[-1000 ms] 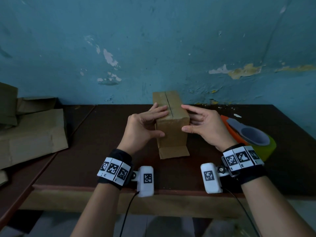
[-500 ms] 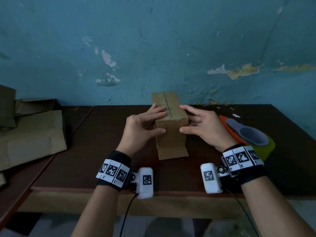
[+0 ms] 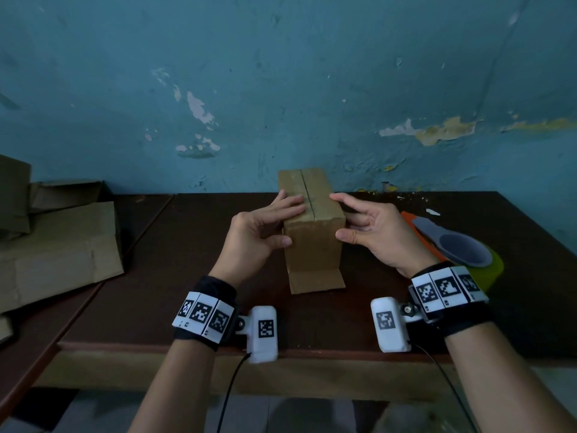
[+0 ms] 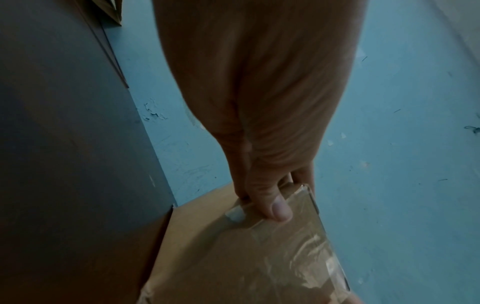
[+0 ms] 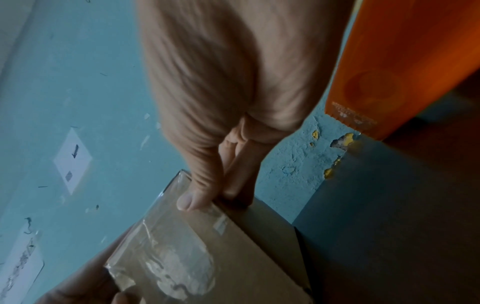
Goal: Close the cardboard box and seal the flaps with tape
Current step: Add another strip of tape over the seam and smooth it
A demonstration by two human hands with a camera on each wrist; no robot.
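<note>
Against a peeling blue wall, a small cardboard box (image 3: 312, 226) stands mid-bench (image 3: 156, 307), flaps closed. The left hand (image 3: 259, 235) lies flat on top, thumb on the front; the right hand (image 3: 371, 232) hovers spread beside it. Next, probably, the right reaches the tape dispenser (image 3: 452, 248) nearby.
</note>
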